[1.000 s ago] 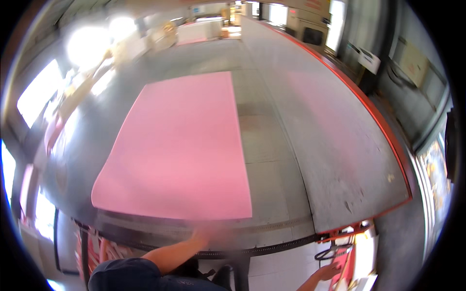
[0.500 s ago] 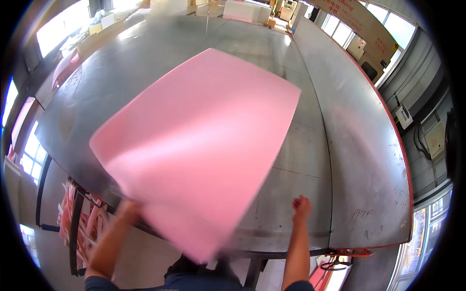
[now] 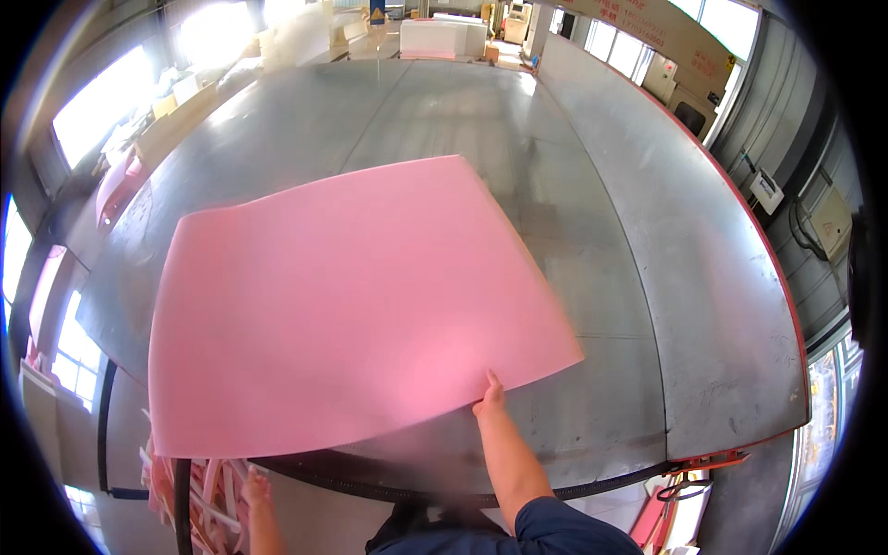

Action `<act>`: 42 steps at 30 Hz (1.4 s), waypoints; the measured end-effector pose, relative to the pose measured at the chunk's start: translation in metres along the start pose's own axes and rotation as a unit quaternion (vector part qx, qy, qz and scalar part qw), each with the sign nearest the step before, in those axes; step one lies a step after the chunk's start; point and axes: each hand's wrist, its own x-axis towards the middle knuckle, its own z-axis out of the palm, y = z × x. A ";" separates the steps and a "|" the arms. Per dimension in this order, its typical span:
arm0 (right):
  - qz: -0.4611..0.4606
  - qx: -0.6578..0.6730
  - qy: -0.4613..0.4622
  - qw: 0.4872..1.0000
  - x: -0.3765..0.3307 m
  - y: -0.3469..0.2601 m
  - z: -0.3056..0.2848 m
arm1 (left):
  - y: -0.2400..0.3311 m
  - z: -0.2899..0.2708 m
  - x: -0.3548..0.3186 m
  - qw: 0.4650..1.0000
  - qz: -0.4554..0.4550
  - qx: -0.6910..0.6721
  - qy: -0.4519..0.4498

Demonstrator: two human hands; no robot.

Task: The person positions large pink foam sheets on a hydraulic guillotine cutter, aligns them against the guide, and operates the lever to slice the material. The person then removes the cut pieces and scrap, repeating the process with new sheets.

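A large, thin pink foam sheet (image 3: 351,305) lies over the near left of a wide grey metal table (image 3: 592,398), its far edge gently bowed. My right hand (image 3: 490,396) grips the sheet's near edge toward its right end, thumb on top and the other fingers hidden underneath. Below the sheet's near left edge is my left hand (image 3: 258,486), apart from the sheet and holding nothing, its fingers loosely spread and slightly blurred.
Pink and white foam offcuts (image 3: 213,495) are heaped below the table's near left edge, beside a dark metal frame (image 3: 183,504). A long sloping metal panel (image 3: 703,277) with a red rim runs along the right. White blocks (image 3: 444,39) stand beyond the far end.
The pink sheet has turned and come down toward the table. My left hand has let go of its edge and dropped lower; my right hand, empty before, has taken hold of the near edge.
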 end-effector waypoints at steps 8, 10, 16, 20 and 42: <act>-0.316 -0.153 -0.122 0.928 -0.150 -0.181 0.126 | 0.074 0.150 -0.119 0.927 -0.020 -0.330 -0.176; -0.327 -0.134 -0.106 0.930 -0.156 -0.208 0.087 | 0.067 0.166 -0.143 0.923 -0.021 -0.335 -0.190; -0.284 0.007 0.065 0.956 -0.119 -0.186 -0.079 | 0.040 0.226 -0.169 0.945 -0.041 -0.254 -0.203; -0.263 -0.013 0.174 0.949 -0.057 -0.144 -0.147 | 0.016 0.255 -0.126 0.953 -0.029 -0.139 -0.267; -0.164 0.057 0.253 0.952 -0.012 -0.169 -0.273 | 0.005 0.305 -0.199 0.961 -0.024 0.041 -0.273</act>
